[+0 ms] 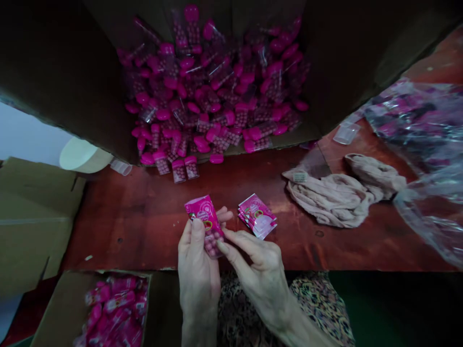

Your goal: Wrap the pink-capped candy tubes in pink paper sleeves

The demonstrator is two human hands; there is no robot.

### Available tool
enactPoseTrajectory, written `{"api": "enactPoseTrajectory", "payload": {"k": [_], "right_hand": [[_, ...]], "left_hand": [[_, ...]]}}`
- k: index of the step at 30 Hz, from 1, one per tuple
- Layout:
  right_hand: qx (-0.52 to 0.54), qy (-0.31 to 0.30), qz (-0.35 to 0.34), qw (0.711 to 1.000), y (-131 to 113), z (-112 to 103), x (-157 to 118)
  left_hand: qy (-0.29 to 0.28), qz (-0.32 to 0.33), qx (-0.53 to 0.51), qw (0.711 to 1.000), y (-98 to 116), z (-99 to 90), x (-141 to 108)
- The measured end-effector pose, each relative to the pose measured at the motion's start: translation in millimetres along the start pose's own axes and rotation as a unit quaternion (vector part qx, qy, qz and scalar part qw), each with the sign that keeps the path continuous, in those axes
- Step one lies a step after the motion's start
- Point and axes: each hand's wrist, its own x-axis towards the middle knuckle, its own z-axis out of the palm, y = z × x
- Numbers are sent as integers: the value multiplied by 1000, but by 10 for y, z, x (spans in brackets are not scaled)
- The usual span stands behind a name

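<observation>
1. Pink and printed, the packet (203, 214) shows round beads (211, 243) at its lower end.
2. My left hand (198, 262) grips it above the table (126, 207).
3. My right hand (258, 265) pinches its lower edge.

A reddish-brown wooden table (144, 231) carries a large open cardboard box (343, 82) and a small stack of printed pink packets (257, 216). Right of the stack lies a crumpled beige cloth (334, 200), with a clear plastic cup (346, 132) behind it.
</observation>
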Motion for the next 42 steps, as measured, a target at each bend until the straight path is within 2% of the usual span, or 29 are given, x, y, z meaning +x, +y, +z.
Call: {"api": "enactPoseTrajectory", "payload": {"k": [5,7,9,11,12,16,19,22,27,30,34,36,38,40,42], "right_hand": [[114,43,71,990,25,5,87],[140,4,124,982,25,5,90],[144,-73,162,973,14,8,74],[121,-131,164,970,-6,19,46],[98,-139,157,973,-18,28,29],[22,-89,133,987,-65,78,-51],[14,-44,124,991,-81,102,-107],[17,-38,145,989,-72,113,-130],[117,-86,210,967,-43,89,-49],[198,-127,244,941,-30,44,25],[250,-154,275,916,12,14,61],[244,-148,276,918,34,19,57],[233,-144,278,921,41,24,50],[225,-146,282,921,34,24,47],[208,-151,285,924,22,18,49]], "left_hand": [[-40,30,-23,998,-41,24,-79],[-43,28,-29,998,-50,7,-66],[-27,20,-22,999,-48,-16,-35],[-10,13,-15,1000,-33,-36,-8],[-10,11,-10,1000,-24,-44,-2],[-47,6,30,998,-13,-51,-46],[-57,-16,43,997,-57,-43,-109],[-52,-30,54,997,-123,-48,-144],[-25,-37,16,999,-163,-106,-121],[-43,1,-6,999,-129,-155,-75],[-63,41,75,994,-92,-226,-6],[-43,53,125,990,-84,-262,24],[2,83,152,985,-66,-303,59],[53,129,155,978,-26,-346,106],[78,162,153,972,38,-384,161]]}}
